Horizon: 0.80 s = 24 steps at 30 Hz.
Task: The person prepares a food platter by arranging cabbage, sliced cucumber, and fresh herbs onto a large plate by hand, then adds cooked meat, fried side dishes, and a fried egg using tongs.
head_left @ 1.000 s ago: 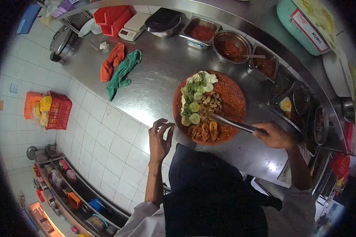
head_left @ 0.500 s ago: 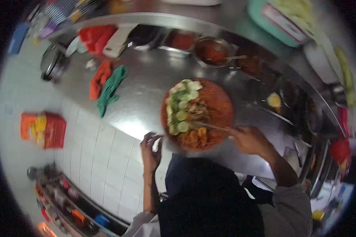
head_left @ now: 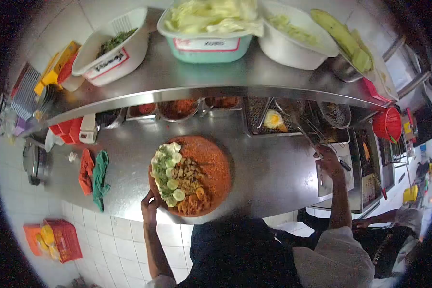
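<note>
A big round plate [head_left: 223,187] on the steel counter holds orange-red food, with cucumber slices [head_left: 178,195], greens, diced brown pieces and shrimp-like pieces along its left half. My left hand [head_left: 149,207] is at the plate's lower left rim, its fingers closed against the edge. To the right, my right hand [head_left: 327,161] grips the long handle of a metal spatula [head_left: 306,133]. The spatula's blade reaches over a wire-rack tray [head_left: 252,130], right of a fried egg [head_left: 273,119].
Behind the plate stand metal pans of red sauce [head_left: 177,109]. Overhead, a steel shelf [head_left: 149,93] carries tubs of cut vegetables [head_left: 209,45]. Orange and green cloths [head_left: 101,175] lie at left. A strainer [head_left: 335,114] and red basket [head_left: 387,124] are at right. Another person [head_left: 389,240] is at lower right.
My right hand has moved away from the plate to the tray at the right. My left hand has come to the plate's rim. The view has shifted, showing more of the shelf.
</note>
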Tool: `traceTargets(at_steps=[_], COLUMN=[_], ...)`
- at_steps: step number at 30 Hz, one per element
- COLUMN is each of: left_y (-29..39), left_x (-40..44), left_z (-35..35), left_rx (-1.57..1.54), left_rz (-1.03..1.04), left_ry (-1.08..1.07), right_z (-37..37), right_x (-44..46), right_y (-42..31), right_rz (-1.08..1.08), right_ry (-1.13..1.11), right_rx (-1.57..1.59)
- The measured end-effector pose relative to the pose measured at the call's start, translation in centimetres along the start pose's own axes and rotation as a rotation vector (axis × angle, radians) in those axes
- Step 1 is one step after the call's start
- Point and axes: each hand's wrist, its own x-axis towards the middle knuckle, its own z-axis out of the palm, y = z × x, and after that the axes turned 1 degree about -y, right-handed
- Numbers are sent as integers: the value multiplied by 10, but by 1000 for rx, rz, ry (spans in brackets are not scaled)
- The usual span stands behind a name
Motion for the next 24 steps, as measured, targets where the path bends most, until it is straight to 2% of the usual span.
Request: traceTargets(at_steps=[1, 3, 4, 6, 7, 8, 9, 10, 11, 12, 13, 14, 15, 16, 17, 18, 19, 21, 22, 24], left_y=[-3, 6, 4, -32, -45, -22, 20, 44, 47, 50, 52, 70, 74, 68, 60, 53, 45, 26, 15, -16], left_x=[11, 26, 46, 116, 147, 150, 147, 145, 145, 145, 144, 123, 112, 97, 81, 63, 45, 10, -9, -42], left_z=[-5, -20, -27, -49, -55, -43, -24, -15, -18, -23, -28, -17, -22, -31, -40, -43, -45, -50, -55, -55], left_rx=[41, 54, 192, 365, 398, 399, 533, 665, 666, 427, 193, 129, 137, 163, 188, 188, 185, 183, 178, 33], left_rz=[8, 39, 77, 189, 264, 269, 297, 323, 324, 357, 386, 344, 341, 412, 480, 396, 314, 246, 182, 155], left_ry=[-62, -224, -211, -223, -247, -247, -269, -286, -280, -199, -120, 13, 12, 39, 66, 171, 280, 344, 404, 335], right_z=[-24, -45, -44, -37, -38, -38, -37, -28, -7, 9, 15, 20, 27, 41, 59, 68, 63, 47, 54, 72], right_x=[6, 12, 19, 30, 34, 42, 47, 46, 40, 37, 36, 37, 34, 31, 27, 24, 24, 26, 26, 30], right_y=[18, 34, 32, 20, 23, 27, 30, 21, -2, -18, -22, -23, -24, -29, -37, -40, -29, -4, -8, -27], right_rz=[-15, -84, -81, -355, -352, -119, 106, 99, -45, -193, -194, 107, 406, 415, 463, 512, 521, 452, 465, 493], right_ry=[13, -74, -71, -162, -160, -201, -235, -236, -200, -156, -159, -86, -12, -12, 121, 252, 249, 44, 38, 24], right_rx=[10, -427, -421, -932, -930, -464, 6, 7, -380, -764, -758, -374, 19, 24, 14, 0, -1, 229, 229, 288])
